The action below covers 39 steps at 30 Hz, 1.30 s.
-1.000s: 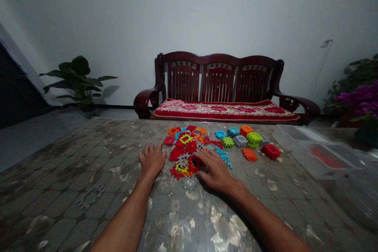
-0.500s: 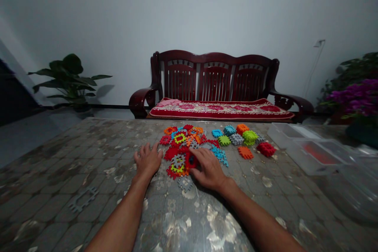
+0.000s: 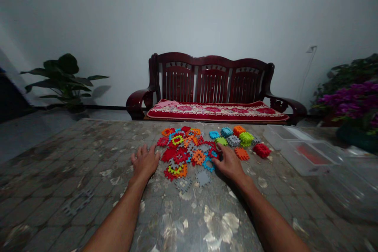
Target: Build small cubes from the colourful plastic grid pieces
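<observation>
A mixed heap of red, orange, blue, grey and yellow-green toothed plastic pieces, among them an orange piece [image 3: 198,157], lies on the patterned table [image 3: 118,189]. To its left, my left hand [image 3: 145,162] rests on the tabletop with fingers spread, holding nothing. At the heap's right edge is my right hand [image 3: 230,163], its thumb and fingers apart around a red and a blue piece [image 3: 209,163]; whether it grips one is unclear. Two grey pieces, one solid [image 3: 203,178] and one with openings [image 3: 183,184], lie in front of the heap.
Sorted stacks stand right of the heap, including green [image 3: 246,138] and red [image 3: 262,150]. Clear plastic boxes [image 3: 310,157] fill the table's right side. A grey frame piece [image 3: 78,202] lies front left. A wooden bench [image 3: 211,82] stands beyond the table.
My right hand has moved right, away from the middle of the heap. The solid grey piece and an orange piece now show there. My left hand has stayed at the heap's left side.
</observation>
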### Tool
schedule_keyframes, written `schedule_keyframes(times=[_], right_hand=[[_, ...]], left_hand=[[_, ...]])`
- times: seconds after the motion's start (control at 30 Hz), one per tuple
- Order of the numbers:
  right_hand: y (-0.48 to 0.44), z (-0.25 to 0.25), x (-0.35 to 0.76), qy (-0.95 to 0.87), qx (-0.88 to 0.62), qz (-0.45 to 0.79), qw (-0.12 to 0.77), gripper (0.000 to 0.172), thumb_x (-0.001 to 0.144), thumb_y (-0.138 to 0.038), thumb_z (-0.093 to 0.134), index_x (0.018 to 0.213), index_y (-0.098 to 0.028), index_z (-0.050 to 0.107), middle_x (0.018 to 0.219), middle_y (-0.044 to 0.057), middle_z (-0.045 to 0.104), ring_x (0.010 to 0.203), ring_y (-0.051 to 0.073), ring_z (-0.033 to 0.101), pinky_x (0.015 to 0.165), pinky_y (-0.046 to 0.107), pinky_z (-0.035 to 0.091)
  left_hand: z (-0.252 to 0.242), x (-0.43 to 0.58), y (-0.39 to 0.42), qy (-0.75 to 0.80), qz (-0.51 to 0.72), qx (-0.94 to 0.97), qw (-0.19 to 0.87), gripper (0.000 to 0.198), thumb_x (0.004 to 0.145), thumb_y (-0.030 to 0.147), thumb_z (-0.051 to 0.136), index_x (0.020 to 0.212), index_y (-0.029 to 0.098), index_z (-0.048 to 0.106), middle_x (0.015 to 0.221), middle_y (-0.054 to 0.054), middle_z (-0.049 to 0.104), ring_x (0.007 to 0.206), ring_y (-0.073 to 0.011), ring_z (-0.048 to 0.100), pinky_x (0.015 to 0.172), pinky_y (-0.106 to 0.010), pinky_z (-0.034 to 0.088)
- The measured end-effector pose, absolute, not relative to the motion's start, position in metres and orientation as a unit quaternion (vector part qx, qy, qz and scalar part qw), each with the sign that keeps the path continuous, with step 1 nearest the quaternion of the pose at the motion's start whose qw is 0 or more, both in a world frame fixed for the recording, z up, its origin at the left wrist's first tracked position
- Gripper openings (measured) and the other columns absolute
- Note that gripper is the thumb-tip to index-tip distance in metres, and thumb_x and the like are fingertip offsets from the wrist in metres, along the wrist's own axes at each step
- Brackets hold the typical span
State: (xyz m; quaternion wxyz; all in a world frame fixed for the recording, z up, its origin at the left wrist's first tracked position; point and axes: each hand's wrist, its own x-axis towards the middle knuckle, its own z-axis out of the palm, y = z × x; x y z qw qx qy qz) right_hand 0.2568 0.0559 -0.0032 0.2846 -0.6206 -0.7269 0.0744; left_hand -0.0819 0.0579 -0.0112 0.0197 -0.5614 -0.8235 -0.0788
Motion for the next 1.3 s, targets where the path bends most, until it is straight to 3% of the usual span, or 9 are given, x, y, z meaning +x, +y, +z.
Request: schedule_keyframes(times=[0.3, 0.5, 0.67, 0.9, 1.3], right_hand=[[0.055, -0.004, 0.257, -0.74, -0.63, 0.046, 0.232, 0.065, 0.082, -0.027, 0.067, 0.146, -0.015, 0.061, 0.132, 0.015, 0.073, 0.119, 0.032, 0.065, 0.104, 0.04, 0.048], [0.065, -0.005, 0.267, -0.715, -0.623, 0.001, 0.318, 0.056, 0.084, -0.032, 0.068, 0.138, -0.021, 0.067, 0.125, 0.012, 0.075, 0.114, 0.03, 0.067, 0.101, 0.04, 0.05], [0.079, 0.016, 0.318, -0.613, -0.688, -0.065, 0.383, 0.057, 0.084, -0.04, 0.067, 0.137, -0.019, 0.066, 0.124, 0.012, 0.076, 0.11, 0.029, 0.067, 0.099, 0.041, 0.051], [0.066, 0.027, 0.393, -0.46, -0.83, -0.088, 0.303, 0.059, 0.089, -0.042, 0.062, 0.143, -0.019, 0.063, 0.129, 0.013, 0.073, 0.112, 0.031, 0.066, 0.097, 0.041, 0.049], [0.057, 0.023, 0.405, -0.439, -0.869, -0.04, 0.224, 0.066, 0.09, -0.046, 0.059, 0.151, -0.019, 0.056, 0.134, 0.015, 0.07, 0.121, 0.034, 0.064, 0.1, 0.044, 0.05]], left_hand=[[-0.017, -0.084, 0.06, -0.823, -0.084, -0.561, 0.035, 0.055, 0.104, 0.042, 0.036, 0.153, 0.029, 0.056, 0.162, -0.015, 0.05, 0.151, -0.0337, 0.042, 0.121, -0.055, 0.031], [-0.017, -0.084, 0.06, -0.822, -0.086, -0.562, 0.037, 0.056, 0.103, 0.042, 0.037, 0.153, 0.027, 0.057, 0.161, -0.015, 0.052, 0.15, -0.0337, 0.043, 0.121, -0.055, 0.031], [-0.018, -0.086, 0.062, -0.824, -0.074, -0.561, 0.037, 0.057, 0.103, 0.044, 0.034, 0.153, 0.029, 0.056, 0.161, -0.014, 0.051, 0.15, -0.032, 0.043, 0.12, -0.054, 0.031], [-0.016, -0.088, 0.063, -0.82, -0.08, -0.567, 0.024, 0.058, 0.103, 0.045, 0.033, 0.153, 0.027, 0.056, 0.161, -0.016, 0.051, 0.149, -0.0337, 0.043, 0.12, -0.056, 0.031], [-0.017, -0.087, 0.063, -0.824, -0.062, -0.563, 0.027, 0.06, 0.104, 0.045, 0.027, 0.155, 0.028, 0.054, 0.162, -0.016, 0.049, 0.15, -0.034, 0.043, 0.12, -0.055, 0.031]])
